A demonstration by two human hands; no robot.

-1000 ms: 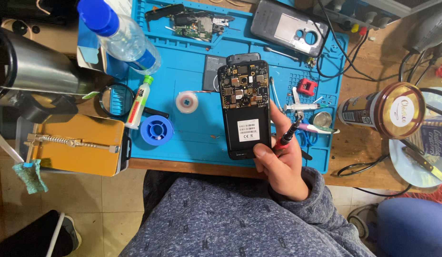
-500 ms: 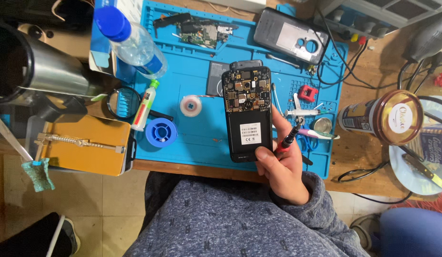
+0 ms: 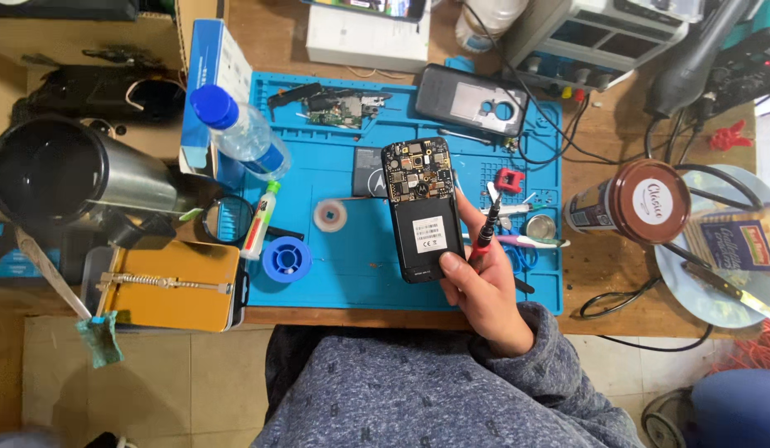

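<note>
Right hand (image 3: pixel 484 286) grips opened phone (image 3: pixel 421 207) by its lower edge, with a red-and-black screwdriver (image 3: pixel 488 226) tucked between the fingers. Phone back off: circuit board bare on top, black battery with white label below. Left hand out of sight

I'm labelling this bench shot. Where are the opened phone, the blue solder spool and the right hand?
opened phone (image 3: pixel 424 211), head view, on its black battery area.
blue solder spool (image 3: pixel 286 257), head view, on its top flange.
right hand (image 3: pixel 482 286), head view, on its back.

The opened phone (image 3: pixel 422 207) lies on the mat (image 3: pixel 352 274), solder spool (image 3: pixel 286 258) to its left.
</note>
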